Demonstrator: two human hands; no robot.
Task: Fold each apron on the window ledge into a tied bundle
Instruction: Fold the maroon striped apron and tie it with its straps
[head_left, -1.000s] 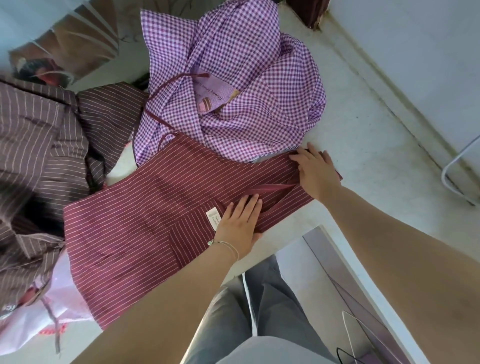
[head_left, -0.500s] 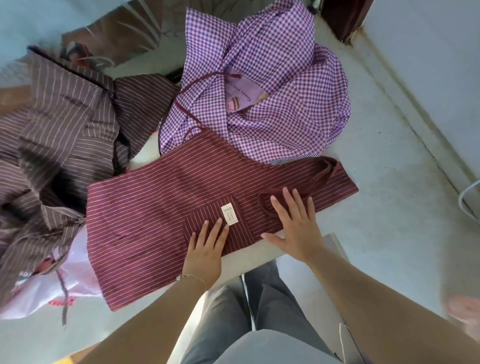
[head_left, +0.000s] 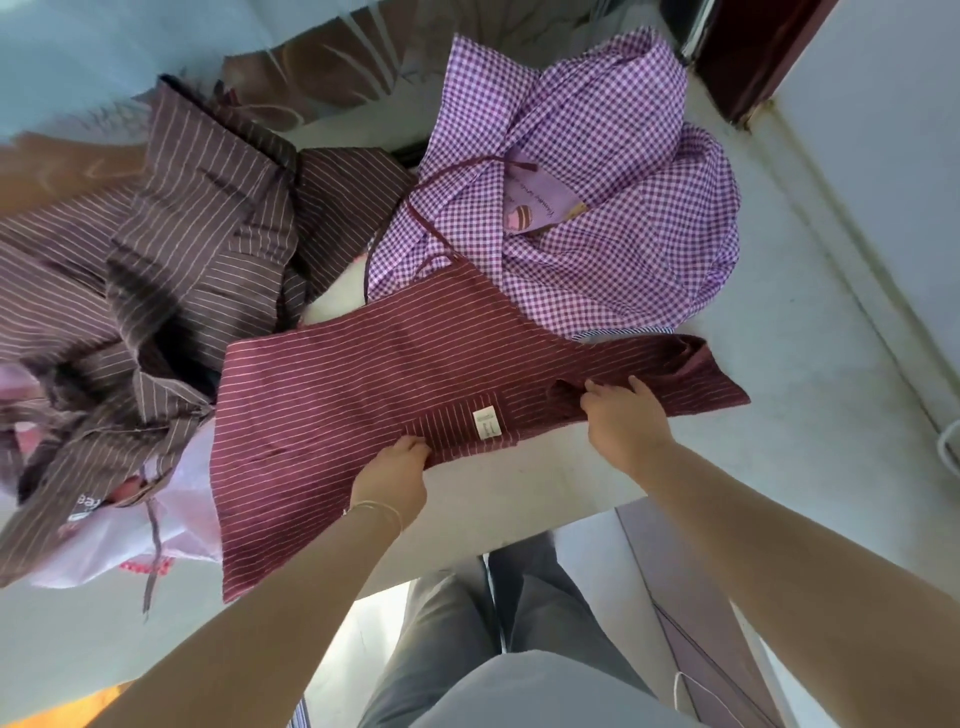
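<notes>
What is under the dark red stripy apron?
The dark red striped apron lies on the pale grey window ledge, and its left edge overlaps a white plastic bag. The purple checked apron overlaps its far edge. Anything else beneath is covered.

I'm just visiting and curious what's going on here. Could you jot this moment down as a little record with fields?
Place: pale window ledge
Being folded: maroon striped apron, spread flat, white label showing
Left hand: grips the apron's near edge
Right hand: grips the apron by the label's right
Waiting: purple checked apron, heaped behind; brown striped aprons, piled at left
Also there: pink plastic bag under the brown pile
Tied bundles: none visible yet
</notes>
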